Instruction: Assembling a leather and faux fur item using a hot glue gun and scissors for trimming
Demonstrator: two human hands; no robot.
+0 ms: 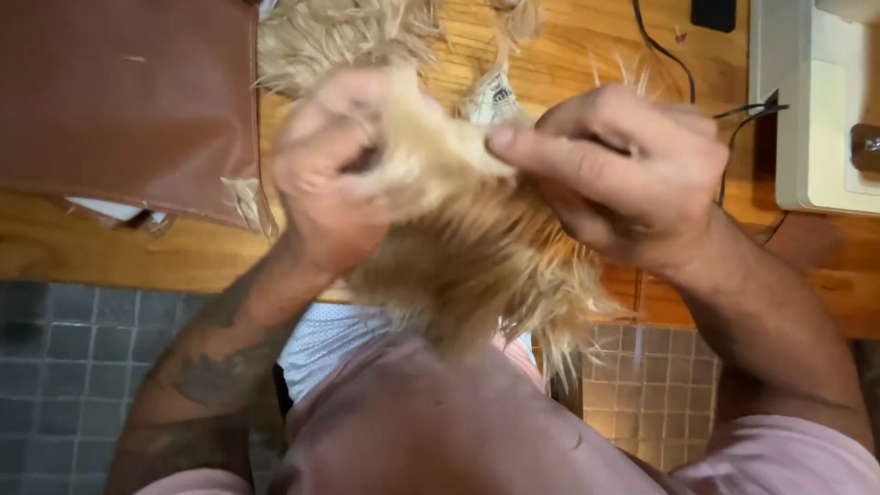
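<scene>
Fur piece (467, 229), tan and shaggy, hangs between both hands above the wooden table (110, 243). Left hand (325, 174) and right hand (623, 170) each pinch its top edge tightly.

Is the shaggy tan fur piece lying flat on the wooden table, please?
No, both the left hand and right hand hold the shaggy tan fur piece up above the table edge.
</scene>
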